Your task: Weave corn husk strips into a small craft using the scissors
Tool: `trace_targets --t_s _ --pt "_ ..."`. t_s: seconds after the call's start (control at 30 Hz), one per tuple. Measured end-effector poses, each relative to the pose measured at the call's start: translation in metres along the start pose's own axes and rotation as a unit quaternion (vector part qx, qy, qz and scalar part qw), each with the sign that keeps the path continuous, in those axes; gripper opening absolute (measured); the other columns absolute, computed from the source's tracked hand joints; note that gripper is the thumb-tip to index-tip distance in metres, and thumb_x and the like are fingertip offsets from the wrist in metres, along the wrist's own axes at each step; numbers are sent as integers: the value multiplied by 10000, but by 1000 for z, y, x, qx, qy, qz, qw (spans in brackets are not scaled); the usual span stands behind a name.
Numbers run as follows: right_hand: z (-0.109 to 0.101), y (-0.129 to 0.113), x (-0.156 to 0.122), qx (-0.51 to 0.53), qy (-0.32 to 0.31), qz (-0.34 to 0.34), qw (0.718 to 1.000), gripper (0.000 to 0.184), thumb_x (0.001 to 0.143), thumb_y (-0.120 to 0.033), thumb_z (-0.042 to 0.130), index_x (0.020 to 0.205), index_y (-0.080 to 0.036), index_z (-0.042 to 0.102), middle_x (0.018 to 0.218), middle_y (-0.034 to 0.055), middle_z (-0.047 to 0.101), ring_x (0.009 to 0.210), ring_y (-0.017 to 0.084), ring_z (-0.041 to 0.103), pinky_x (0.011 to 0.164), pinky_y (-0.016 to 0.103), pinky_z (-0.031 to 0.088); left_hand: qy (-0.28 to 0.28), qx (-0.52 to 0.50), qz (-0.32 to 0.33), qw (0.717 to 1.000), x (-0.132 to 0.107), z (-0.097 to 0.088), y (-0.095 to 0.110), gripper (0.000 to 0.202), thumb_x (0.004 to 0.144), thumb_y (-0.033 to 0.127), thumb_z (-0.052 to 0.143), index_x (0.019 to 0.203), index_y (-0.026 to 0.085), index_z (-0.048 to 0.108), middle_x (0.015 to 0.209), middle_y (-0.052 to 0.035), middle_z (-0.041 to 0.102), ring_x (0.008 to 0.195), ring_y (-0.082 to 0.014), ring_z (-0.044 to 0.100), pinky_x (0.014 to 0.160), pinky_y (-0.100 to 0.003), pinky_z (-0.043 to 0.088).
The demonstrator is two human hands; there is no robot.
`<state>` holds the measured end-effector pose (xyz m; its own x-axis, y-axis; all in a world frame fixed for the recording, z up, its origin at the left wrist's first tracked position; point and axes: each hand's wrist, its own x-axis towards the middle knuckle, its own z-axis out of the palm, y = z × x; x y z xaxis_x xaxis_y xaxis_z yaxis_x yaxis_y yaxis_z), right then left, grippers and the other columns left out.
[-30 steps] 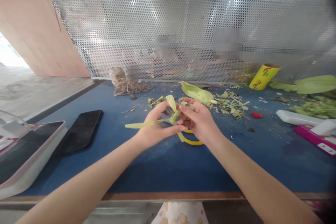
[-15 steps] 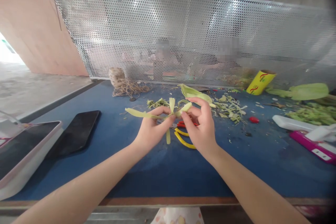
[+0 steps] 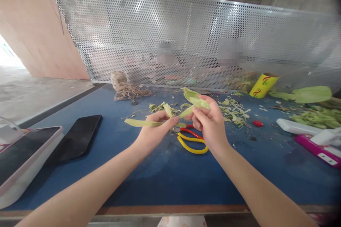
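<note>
My left hand (image 3: 151,133) pinches several pale green leaf strips (image 3: 140,123), which look like corn husk, where they cross. One long strip sticks out to the left past the knuckles, and a short one stands up by the thumb. Between thumb and fingers, my right hand (image 3: 213,122) grips another strip (image 3: 189,110) of the same bundle, pulled out to the right. The fingertips hide part of the crossing. Under the hands, scissors (image 3: 192,148) with red and yellow handles lie on the blue table (image 3: 160,181); their blades are partly covered. A broad leaf (image 3: 188,93) lies behind my right hand.
Left are a black phone (image 3: 77,138) and a pale-rimmed device (image 3: 29,156). A twine roll (image 3: 119,81), leaf scraps (image 3: 234,111), a yellow roll (image 3: 263,86) and a purple power strip (image 3: 317,149) lie about. Behind the perforated metal screen (image 3: 149,17) are people.
My right hand has moved slightly right and up, drawing a strip out from the bundle. The strip that hung down below the hands no longer shows there. More of the scissors' handles is visible.
</note>
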<state>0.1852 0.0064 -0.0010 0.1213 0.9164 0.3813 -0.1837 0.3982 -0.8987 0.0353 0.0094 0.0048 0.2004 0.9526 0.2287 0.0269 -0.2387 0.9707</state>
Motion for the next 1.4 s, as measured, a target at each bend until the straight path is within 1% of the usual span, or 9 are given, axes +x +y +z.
trace_targets --t_s 0.13,0.23,0.33,0.5,0.8,0.93,1.03,1.17,1.4 --pt "-3 6 6 54 -1 14 998 357 749 -268 574 1055 -253 391 589 -60 549 399 46 343 405 193 298 9 -20 -11 1000 1 -2 1 162 672 302 652 725 149 642 721 -23 653 719 -157 575 691 -261 424" --pt "-1 15 9 67 0 54 996 422 718 -356 606 1055 -237 383 660 -44 542 540 83 479 513 225 393 28 -31 -10 999 4 -6 1 192 678 332 649 740 150 654 732 -26 670 712 -149 581 700 -256 428" --pt "2 21 9 4 -89 112 990 465 685 -459 603 1048 -224 431 895 33 582 767 148 546 589 266 425 24 -28 8 999 7 -9 -1 193 684 348 643 723 160 665 727 -24 679 728 -151 589 722 -253 427" --pt "4 20 2 -178 -159 34 971 381 658 -400 648 996 -237 581 950 40 602 847 187 542 620 290 413 -17 8 7 1000 6 -6 -1 306 780 413 507 728 178 696 817 -37 699 857 -185 591 813 -267 409" --pt "10 25 -2 -204 -152 -122 959 175 720 -206 582 882 -204 651 1002 43 638 984 188 553 912 350 389 39 43 -30 998 11 -3 -8 321 740 458 517 715 157 628 750 -29 649 834 -189 561 775 -270 396" --pt "10 26 -3 -170 -138 -36 975 177 727 -228 565 885 -186 632 923 47 648 862 180 594 780 323 457 84 111 7 990 12 -8 -7 302 724 459 525 643 168 516 615 21 544 648 -134 512 636 -245 386" --pt "11 22 -6 -156 -127 19 979 167 700 -288 601 825 -179 615 796 22 632 726 153 588 648 279 457 56 194 27 979 10 -8 -5 346 750 453 484 547 175 447 527 42 444 545 -114 434 541 -234 335" --pt "14 16 -7 -107 -105 48 988 155 653 -295 640 716 -169 575 621 -25 561 577 106 532 557 238 423 23 250 53 967 7 -6 -4 364 781 407 447 503 181 385 493 52 334 503 -102 349 488 -230 272" --pt "7 19 4 -70 -8 84 994 217 623 -367 668 684 -180 577 569 -31 523 543 100 482 505 233 384 32 276 88 957 6 -8 1 341 815 368 400 536 189 317 536 51 261 523 -104 283 498 -235 242"
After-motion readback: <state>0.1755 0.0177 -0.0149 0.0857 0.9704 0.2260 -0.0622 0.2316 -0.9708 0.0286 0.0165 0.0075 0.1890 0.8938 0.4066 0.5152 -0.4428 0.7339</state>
